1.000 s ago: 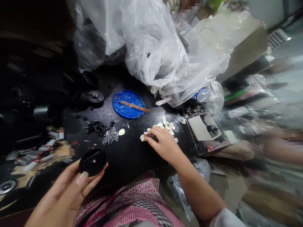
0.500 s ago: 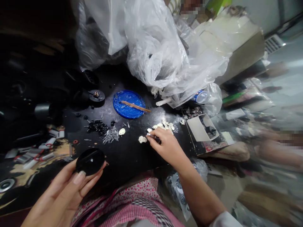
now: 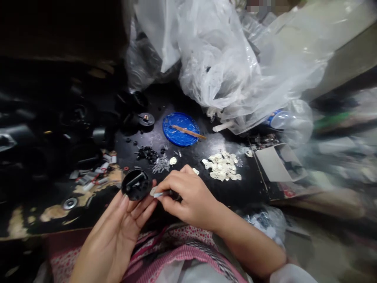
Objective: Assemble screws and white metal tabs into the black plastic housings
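A round black plastic housing [image 3: 137, 185] sits in my left hand [image 3: 118, 224], its hollow side with inner ribs turned up. The fingers lie under and around its rim. My right hand [image 3: 188, 198] is closed on a slim dark tool [image 3: 173, 194] with a pale, shiny tip; its exact kind I cannot make out. At that tip, right beside the housing's rim, is a small cream plate [image 3: 153, 191]. Several similar cream plates [image 3: 222, 166] lie in a heap beyond my right hand. Small grey pins [image 3: 161, 163] and small black parts [image 3: 147, 154] are piled beyond the housing.
A blue lid [image 3: 179, 137] smeared with grease carries a brown stick [image 3: 188, 131]. Large clear plastic bags [image 3: 218, 67] bulge across the back. An open white box [image 3: 273, 163] stands at right. Small cylindrical parts [image 3: 97, 175] and a metal ring [image 3: 70, 203] lie at left.
My right hand has come left from the cream plates to the housing, bringing one plate at the tool's tip. My left hand has turned the housing so its hollow inside shows.
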A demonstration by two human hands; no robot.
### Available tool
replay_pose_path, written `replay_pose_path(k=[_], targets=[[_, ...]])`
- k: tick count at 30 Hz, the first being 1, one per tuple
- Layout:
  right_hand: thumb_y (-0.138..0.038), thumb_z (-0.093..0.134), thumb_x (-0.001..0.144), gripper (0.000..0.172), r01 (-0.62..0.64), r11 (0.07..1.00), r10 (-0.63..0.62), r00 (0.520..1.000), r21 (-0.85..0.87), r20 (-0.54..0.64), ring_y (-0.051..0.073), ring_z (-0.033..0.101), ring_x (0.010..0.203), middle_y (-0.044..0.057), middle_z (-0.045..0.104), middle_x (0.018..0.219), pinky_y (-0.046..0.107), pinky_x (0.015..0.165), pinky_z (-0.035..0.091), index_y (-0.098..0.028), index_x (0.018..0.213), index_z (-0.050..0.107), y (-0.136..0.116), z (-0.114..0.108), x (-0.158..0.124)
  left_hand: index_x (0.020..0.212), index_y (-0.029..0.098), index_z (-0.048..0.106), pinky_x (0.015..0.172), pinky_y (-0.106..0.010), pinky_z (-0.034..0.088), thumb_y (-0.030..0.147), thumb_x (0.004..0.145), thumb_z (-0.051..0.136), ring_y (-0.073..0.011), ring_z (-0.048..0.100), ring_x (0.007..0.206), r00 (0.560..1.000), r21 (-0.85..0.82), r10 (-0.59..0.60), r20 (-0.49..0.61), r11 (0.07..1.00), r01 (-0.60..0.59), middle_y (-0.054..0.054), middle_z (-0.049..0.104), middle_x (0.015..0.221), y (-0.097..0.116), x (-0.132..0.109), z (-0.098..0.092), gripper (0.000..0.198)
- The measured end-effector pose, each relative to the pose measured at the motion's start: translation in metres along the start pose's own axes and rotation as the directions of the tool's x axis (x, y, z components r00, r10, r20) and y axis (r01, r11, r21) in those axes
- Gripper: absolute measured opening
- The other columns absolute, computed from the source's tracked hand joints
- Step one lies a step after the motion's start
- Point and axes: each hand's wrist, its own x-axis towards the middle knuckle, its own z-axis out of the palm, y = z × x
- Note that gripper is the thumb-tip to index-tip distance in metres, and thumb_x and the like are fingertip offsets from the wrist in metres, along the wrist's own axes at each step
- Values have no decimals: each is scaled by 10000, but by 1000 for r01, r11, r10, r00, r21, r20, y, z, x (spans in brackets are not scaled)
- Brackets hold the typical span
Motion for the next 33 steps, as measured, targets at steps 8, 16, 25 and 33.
replay_pose_path(k=[8, 16, 25, 33], targets=[[-154, 551, 895, 96, 200, 968, -218, 970, -153, -110, 118, 645, 763, 42, 715, 883, 326, 707, 337, -144, 904, 646, 1, 5, 2, 974, 228, 725, 788, -317, 582, 304, 728, 759, -260, 712, 923, 997, -10, 5, -76, 1000, -6, -73, 750, 1064, 4, 3, 11, 259], [-170, 519, 911, 120, 193, 961, -216, 971, -197, -99, 115, 633, 731, 14, 716, 850, 332, 707, 328, -164, 878, 634, -2, 5, 7, 956, 343, 723, 766, -175, 549, 319, 654, 834, -149, 709, 895, 992, 93, 121, -28, 989, -118, 61, 764, 927, -6, -2, 10, 322], [-146, 517, 895, 129, 172, 964, -189, 979, -202, -71, 119, 609, 685, 7, 702, 781, 340, 688, 302, -153, 854, 638, -4, 6, 5, 1046, 329, 672, 838, -247, 553, 334, 697, 801, -181, 677, 977, 992, 230, 129, 18, 965, -129, 34, 728, 1063, -12, 2, -1, 371], [-147, 554, 883, 127, 57, 985, -77, 990, -162, -119, 111, 496, 584, -19, 643, 652, 332, 654, 242, -173, 852, 675, -17, 17, -7, 784, 251, 643, 524, -164, 515, 309, 581, 855, -132, 650, 627, 980, 191, 176, -91, 969, -156, 41, 697, 727, -11, 3, 19, 299]])
